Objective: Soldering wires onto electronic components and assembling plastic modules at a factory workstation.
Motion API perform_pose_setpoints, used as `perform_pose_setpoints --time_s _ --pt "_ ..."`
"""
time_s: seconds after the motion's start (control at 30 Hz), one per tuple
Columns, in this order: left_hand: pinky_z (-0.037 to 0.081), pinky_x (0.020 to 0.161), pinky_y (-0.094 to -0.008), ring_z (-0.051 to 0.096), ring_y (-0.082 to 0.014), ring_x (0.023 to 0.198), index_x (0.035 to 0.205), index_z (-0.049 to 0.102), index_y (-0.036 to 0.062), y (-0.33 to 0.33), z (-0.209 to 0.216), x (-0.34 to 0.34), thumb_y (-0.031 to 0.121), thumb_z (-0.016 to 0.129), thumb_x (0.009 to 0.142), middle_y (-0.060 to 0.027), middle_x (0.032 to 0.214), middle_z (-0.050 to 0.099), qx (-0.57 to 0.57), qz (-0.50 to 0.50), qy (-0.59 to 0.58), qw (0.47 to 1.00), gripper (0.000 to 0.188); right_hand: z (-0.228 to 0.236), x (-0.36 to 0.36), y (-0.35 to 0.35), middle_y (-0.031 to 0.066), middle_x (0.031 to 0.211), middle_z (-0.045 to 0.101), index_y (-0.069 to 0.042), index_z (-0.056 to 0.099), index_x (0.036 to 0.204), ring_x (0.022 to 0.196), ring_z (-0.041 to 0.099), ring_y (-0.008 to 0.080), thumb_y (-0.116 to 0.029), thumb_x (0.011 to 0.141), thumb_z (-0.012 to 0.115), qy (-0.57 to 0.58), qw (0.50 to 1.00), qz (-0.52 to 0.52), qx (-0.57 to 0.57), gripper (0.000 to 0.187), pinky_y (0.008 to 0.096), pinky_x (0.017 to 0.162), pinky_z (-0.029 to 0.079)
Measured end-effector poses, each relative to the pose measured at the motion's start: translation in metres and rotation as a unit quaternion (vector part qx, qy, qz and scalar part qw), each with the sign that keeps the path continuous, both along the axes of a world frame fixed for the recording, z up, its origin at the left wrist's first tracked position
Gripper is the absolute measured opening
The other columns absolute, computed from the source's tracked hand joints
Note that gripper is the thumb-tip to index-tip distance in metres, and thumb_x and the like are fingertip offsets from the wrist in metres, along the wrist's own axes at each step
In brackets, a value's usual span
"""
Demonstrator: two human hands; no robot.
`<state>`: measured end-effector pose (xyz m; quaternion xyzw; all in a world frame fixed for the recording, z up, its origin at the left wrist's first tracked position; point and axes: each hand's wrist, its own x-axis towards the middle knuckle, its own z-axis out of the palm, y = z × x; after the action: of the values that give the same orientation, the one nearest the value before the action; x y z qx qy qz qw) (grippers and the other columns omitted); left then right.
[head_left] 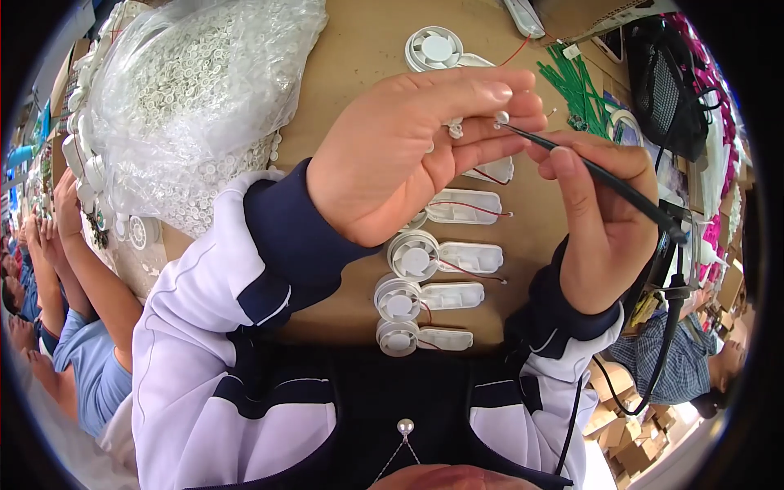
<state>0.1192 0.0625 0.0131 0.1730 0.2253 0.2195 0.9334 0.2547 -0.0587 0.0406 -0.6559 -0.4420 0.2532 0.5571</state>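
Observation:
My left hand (408, 147) is cupped, palm turned up, above the row of parts. In its curved fingers lie a few small white plastic pieces (455, 128). My right hand (600, 188) grips slim black tweezers (608, 178), whose pointed tip reaches to a small round white piece (501, 118) by my left fingertips. Whether the tip pinches that piece I cannot tell. Beneath my hands, several white mini fans (414, 256) with open handle shells (470, 257) and thin red wires line the table, some partly hidden by my left hand.
A large clear plastic bag (196, 90) of small white rings fills the far left. Another white fan (434, 49) sits at the back. Green wires (576, 86) and a black mesh bag (665, 90) lie at the right. Other people's arms (98, 269) reach in at the left edge.

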Motion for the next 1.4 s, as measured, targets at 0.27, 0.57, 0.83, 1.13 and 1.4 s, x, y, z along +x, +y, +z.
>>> perform_pose_setpoints --time_s 0.27,0.57,0.83,1.13,1.4 --pt "0.057 0.094 -0.0262 0.069 -0.0203 0.103 0.119 0.065 -0.0085 0.001 0.001 -0.002 0.004 0.061 0.098 -0.0176 0.113 0.068 0.090 -0.067 0.040 0.993 0.025 0.008 0.006 -0.002 0.0213 0.106 0.069 0.004 0.055 0.103 0.086 0.067 0.0231 0.009 0.092 0.063 0.027 0.999 -0.026 -0.037 0.015 0.0298 0.083 0.054" --pt "0.059 0.094 -0.0271 0.071 -0.0225 0.103 0.118 0.065 -0.0089 0.001 -0.001 -0.002 0.005 0.061 0.098 -0.0169 0.109 0.069 0.088 -0.048 0.046 0.994 0.025 -0.007 0.011 -0.003 0.0227 0.106 0.068 0.004 0.054 0.102 0.090 0.068 0.0278 0.014 0.090 0.061 -0.163 0.984 0.036 0.066 0.017 0.0347 0.087 0.055" --pt "0.056 0.074 -0.0247 0.069 -0.0187 0.088 0.124 0.063 -0.0078 0.029 -0.022 -0.011 0.007 0.059 0.100 -0.0133 0.104 0.070 0.049 -0.078 -0.064 0.994 0.028 -0.002 0.029 -0.009 0.0221 0.105 0.069 0.003 0.055 0.101 0.092 0.067 0.0271 0.013 0.089 0.061 -0.140 0.986 0.071 0.063 0.017 0.0312 0.086 0.053" --pt "0.043 0.057 -0.0264 0.057 -0.0155 0.064 0.128 0.066 0.0083 0.034 -0.014 -0.014 0.001 0.060 0.094 -0.0031 0.086 0.067 0.541 -0.096 0.261 0.794 0.036 -0.023 0.040 0.003 0.0074 0.094 0.068 0.002 0.065 0.097 0.081 0.062 0.0148 0.005 0.090 0.066 -0.079 0.990 0.083 -0.077 0.008 0.0235 0.077 0.050" --pt "0.047 0.061 -0.0292 0.060 -0.0193 0.065 0.115 0.068 0.0172 0.021 -0.033 -0.006 -0.003 0.064 0.083 -0.0006 0.083 0.067 0.847 -0.006 0.295 0.442 0.038 -0.044 0.047 0.010 0.0047 0.091 0.067 0.001 0.065 0.098 0.078 0.059 0.0104 0.003 0.091 0.066 -0.051 0.991 0.097 -0.080 0.007 0.0198 0.072 0.048"
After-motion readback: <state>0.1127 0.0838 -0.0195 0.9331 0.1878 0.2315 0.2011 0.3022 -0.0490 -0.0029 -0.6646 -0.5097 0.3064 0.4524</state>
